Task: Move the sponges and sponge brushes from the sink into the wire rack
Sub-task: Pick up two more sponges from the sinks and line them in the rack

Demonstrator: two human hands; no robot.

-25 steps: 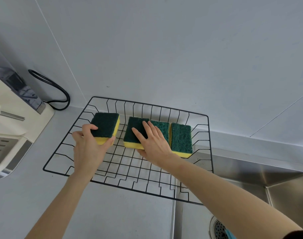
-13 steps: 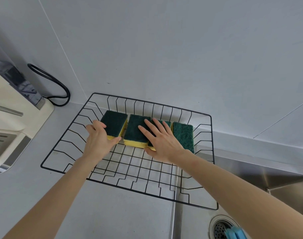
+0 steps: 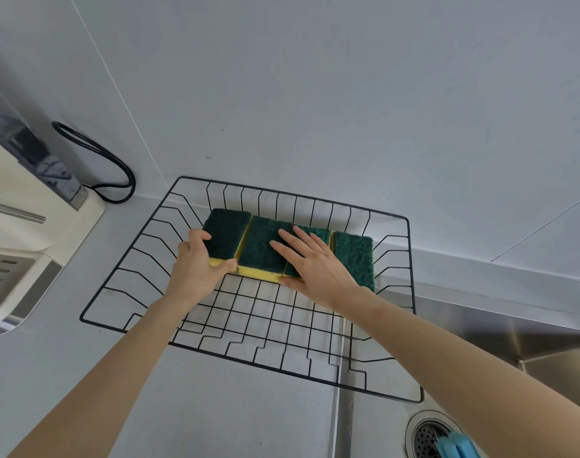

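1. A black wire rack [image 3: 123,285] sits on the grey counter [image 3: 216,414], its right end reaching over the edge of the steel sink [image 3: 546,342].
2. Four green-topped, yellow-bottomed sponges lie side by side in a row along the back of the rack, touching one another.
3. The left hand [image 3: 196,269] grasps the leftmost sponge [image 3: 227,231]: fingers curl over its left edge and the thumb presses its yellow front face.
4. The right hand [image 3: 315,266] lies flat, fingers straight and spread, across the second sponge [image 3: 260,247] and the third sponge [image 3: 316,231]; the thumb rests at the front edge. It grips nothing.
5. The fourth sponge [image 3: 354,256] at the right end is untouched, just beside the right wrist.
6. In the sink, near the drain [image 3: 424,434], part of a blue item [image 3: 457,446] shows at the picture's lower edge; what it is cannot be told.
7. A cream appliance [image 3: 34,226] stands at the left, with a black cable [image 3: 116,166] looped against the wall behind it.
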